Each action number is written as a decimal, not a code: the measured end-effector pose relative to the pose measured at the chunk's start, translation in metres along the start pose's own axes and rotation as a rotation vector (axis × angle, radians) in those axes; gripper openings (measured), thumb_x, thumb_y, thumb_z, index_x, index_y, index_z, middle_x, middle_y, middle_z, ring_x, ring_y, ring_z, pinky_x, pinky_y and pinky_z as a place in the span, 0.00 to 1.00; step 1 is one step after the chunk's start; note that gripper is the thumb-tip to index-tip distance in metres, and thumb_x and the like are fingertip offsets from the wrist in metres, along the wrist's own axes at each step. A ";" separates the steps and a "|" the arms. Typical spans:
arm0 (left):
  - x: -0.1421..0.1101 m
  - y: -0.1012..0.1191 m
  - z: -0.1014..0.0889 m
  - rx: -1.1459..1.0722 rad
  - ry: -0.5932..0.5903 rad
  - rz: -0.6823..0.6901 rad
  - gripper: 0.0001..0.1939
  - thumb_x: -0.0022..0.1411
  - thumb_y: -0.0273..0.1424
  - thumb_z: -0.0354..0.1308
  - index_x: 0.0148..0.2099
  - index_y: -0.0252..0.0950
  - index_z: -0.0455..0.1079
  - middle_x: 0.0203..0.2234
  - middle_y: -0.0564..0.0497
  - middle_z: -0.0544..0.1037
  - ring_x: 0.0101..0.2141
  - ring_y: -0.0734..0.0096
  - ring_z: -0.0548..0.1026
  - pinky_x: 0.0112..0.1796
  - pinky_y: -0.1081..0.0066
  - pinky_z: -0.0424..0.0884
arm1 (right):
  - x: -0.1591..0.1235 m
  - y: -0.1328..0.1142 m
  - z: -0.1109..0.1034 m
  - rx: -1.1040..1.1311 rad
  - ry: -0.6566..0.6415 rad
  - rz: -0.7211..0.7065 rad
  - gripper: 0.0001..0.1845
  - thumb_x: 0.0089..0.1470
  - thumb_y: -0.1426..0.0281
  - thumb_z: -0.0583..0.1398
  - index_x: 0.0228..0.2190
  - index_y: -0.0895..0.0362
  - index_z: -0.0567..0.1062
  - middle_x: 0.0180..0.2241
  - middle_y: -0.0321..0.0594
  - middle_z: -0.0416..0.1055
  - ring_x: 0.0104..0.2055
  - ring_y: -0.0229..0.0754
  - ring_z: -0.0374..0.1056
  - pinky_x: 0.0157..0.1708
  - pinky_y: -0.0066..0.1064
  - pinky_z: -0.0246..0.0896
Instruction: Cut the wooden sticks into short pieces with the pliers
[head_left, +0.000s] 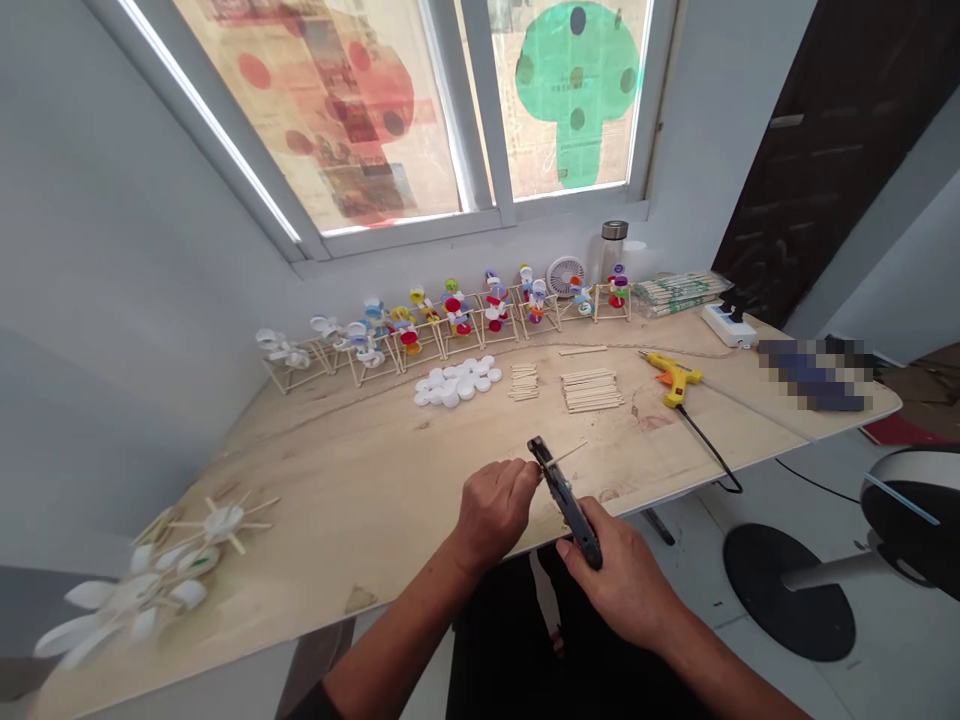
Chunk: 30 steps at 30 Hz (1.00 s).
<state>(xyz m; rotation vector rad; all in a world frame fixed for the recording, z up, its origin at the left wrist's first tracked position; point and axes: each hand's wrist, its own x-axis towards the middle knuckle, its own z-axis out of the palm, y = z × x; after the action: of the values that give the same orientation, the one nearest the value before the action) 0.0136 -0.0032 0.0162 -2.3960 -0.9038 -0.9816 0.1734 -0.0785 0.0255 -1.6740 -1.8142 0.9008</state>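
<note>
My left hand (495,510) is closed with its fingers pinched on a thin wooden stick (574,451), whose free end sticks out to the right. In my right hand (626,575) is a dark hand tool that looks like a cutter (574,515), its handle running up and left to the stick. The tool's head crosses the stick beside my left fingers; whether its jaws are closed on the wood I cannot tell. Beyond my hands lie a pile of long sticks (592,390), a pile of shorter sticks (524,382) and several white bottle caps (457,381).
A yellow glue gun (675,378) lies right on the wooden table (360,450), its cord hanging over the edge. Stick-frame models with coloured caps (454,320) line the back. White wheel-like assemblies (135,595) sit at left. A power strip (729,325) stands at the back right.
</note>
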 end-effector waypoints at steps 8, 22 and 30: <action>0.001 -0.003 -0.001 -0.219 0.067 -0.075 0.05 0.60 0.23 0.45 0.34 0.34 0.61 0.16 0.57 0.65 0.17 0.77 0.63 0.21 0.76 0.57 | 0.005 -0.001 0.003 -0.054 0.059 -0.063 0.04 0.50 0.70 0.53 0.31 0.53 0.62 0.24 0.33 0.67 0.25 0.40 0.64 0.24 0.26 0.50; -0.004 -0.008 -0.021 -0.753 -0.189 -0.476 0.05 0.62 0.27 0.42 0.34 0.38 0.57 0.21 0.56 0.65 0.19 0.78 0.63 0.20 0.77 0.59 | 0.021 0.000 0.004 -0.102 0.024 -0.192 0.03 0.49 0.72 0.52 0.30 0.54 0.62 0.25 0.35 0.66 0.25 0.38 0.61 0.24 0.26 0.51; -0.004 -0.016 -0.023 -0.909 -0.254 -0.592 0.06 0.62 0.29 0.43 0.33 0.37 0.57 0.21 0.56 0.63 0.19 0.80 0.60 0.21 0.77 0.60 | 0.030 0.001 0.009 -0.148 0.025 -0.208 0.05 0.46 0.74 0.52 0.29 0.54 0.60 0.22 0.33 0.65 0.23 0.38 0.61 0.23 0.26 0.49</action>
<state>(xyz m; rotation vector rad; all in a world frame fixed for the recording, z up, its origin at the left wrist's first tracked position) -0.0105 -0.0065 0.0306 -3.1119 -1.5769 -1.5869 0.1644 -0.0497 0.0169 -1.5378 -2.0361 0.6694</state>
